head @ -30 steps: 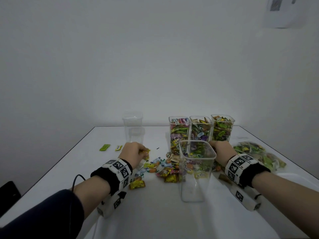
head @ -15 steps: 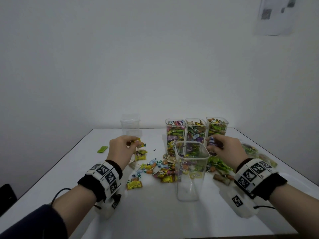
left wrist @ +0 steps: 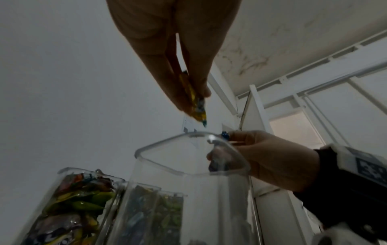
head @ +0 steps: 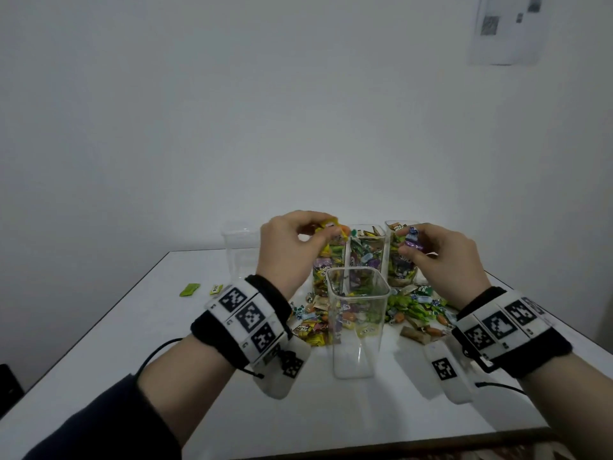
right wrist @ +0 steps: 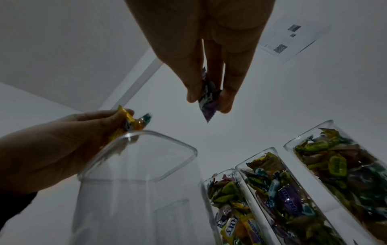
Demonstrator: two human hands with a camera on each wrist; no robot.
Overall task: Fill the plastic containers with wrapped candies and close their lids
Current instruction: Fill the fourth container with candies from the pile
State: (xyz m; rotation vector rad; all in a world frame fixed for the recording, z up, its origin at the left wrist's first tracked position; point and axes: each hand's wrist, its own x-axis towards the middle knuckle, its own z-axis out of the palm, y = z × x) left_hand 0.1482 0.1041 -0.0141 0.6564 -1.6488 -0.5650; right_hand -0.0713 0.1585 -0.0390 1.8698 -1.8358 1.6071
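An empty clear container (head: 357, 322) stands open at the table's middle. My left hand (head: 295, 247) is raised above its left side and pinches yellow wrapped candies (head: 98, 224) (left wrist: 196, 106). Above the container's right side, my right hand (head: 441, 257) pinches a purple wrapped candy (head: 413, 242) (right wrist: 207, 101). Three clear containers (head: 366, 250) packed with candies stand in a row behind. Loose candies (head: 414, 310) lie scattered on the table around the empty container.
Another empty clear container (head: 240, 250) stands at the back left. Two small green and yellow candies (head: 199, 289) lie apart on the left of the white table (head: 132, 327). A paper sheet (head: 504, 28) hangs on the wall.
Both hands have risen from the candy pile, each with candy in its fingers, and now hang above the empty container's rim.
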